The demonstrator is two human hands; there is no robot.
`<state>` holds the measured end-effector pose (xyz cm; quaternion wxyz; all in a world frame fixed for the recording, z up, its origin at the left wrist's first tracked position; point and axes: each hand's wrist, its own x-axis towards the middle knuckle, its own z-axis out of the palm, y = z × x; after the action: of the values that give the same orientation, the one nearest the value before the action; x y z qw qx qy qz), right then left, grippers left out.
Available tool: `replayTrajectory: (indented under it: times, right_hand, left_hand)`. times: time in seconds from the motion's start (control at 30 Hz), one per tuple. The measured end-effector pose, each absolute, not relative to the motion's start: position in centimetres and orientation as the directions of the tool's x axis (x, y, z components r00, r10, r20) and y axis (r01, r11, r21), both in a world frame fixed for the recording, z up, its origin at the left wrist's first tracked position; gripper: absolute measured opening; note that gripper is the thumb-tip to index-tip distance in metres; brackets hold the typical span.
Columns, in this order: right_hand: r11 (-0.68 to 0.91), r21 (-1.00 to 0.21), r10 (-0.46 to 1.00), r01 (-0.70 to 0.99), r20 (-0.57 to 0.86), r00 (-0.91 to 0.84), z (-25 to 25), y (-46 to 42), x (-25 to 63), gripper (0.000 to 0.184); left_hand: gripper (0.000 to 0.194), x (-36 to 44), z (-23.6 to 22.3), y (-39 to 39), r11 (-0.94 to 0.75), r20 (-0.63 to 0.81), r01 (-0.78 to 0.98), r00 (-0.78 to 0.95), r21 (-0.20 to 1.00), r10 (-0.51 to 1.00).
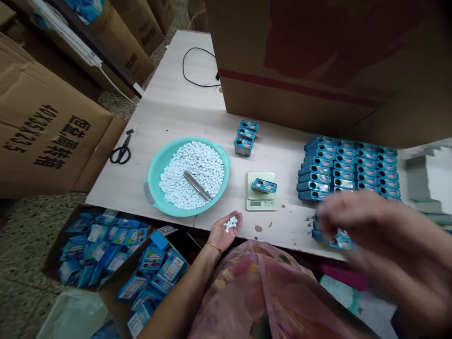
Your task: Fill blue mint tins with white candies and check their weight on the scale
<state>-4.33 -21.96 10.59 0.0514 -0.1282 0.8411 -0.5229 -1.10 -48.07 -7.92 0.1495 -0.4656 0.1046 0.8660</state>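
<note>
My left hand [225, 231] lies palm up by the table's front edge, cupped around a small heap of white candies [231, 223]. Smeared by motion, my right hand [353, 216] is over the front of the rows of blue tins [316, 178]; its fingers cannot be made out. On a small pale scale [262, 205] rests a single blue tin [264, 186] with a hole in its top. A turquoise bowl [154, 162] full of white candies stands left of the scale, a metal scoop [196, 185] lying on them. Behind the scale stand three more blue tins [243, 147].
A big cardboard carton [282, 99] blocks the table's back right. Black scissors [121, 153] and a black cable [187, 59] lie on the table [155, 108]. Below its left edge, open boxes hold packaged blue tins [153, 259]. Another carton [52, 127] stands at left.
</note>
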Motion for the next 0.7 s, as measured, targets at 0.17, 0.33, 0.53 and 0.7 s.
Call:
replayTrajectory:
  times: [0.17, 0.33, 0.53, 0.7]
  right_hand:
    - [0.509, -0.851, -0.092, 0.130, -0.204, -0.975, -1.3, -24.4, -12.6, 0.042]
    - [0.463, -0.883, -0.177, 0.075, -0.175, -0.968, -9.9, -25.9, -11.8, 0.060]
    - [0.494, -0.866, -0.240, -0.077, -0.051, -0.969, -10.0, -28.3, -13.1, 0.037]
    - [0.640, -0.665, -0.434, -0.384, 0.099, -0.895, -5.6, -29.1, -12.9, 0.033]
  left_hand:
    - [0.019, -1.6, -7.7, -48.4, -0.938, -0.811, -0.345, -0.560, 0.042, 0.170]
    - [0.021, -3.0, -7.6, -48.6, -0.941, -0.806, -0.328, -0.576, 0.080, 0.132]
    - [0.020, -4.9, -8.2, -48.2, -0.945, -0.795, -0.312, -0.596, 0.097, 0.115]
    - [0.020, -7.0, -8.3, -47.4, -0.954, -0.776, -0.279, -0.623, 0.105, 0.097]
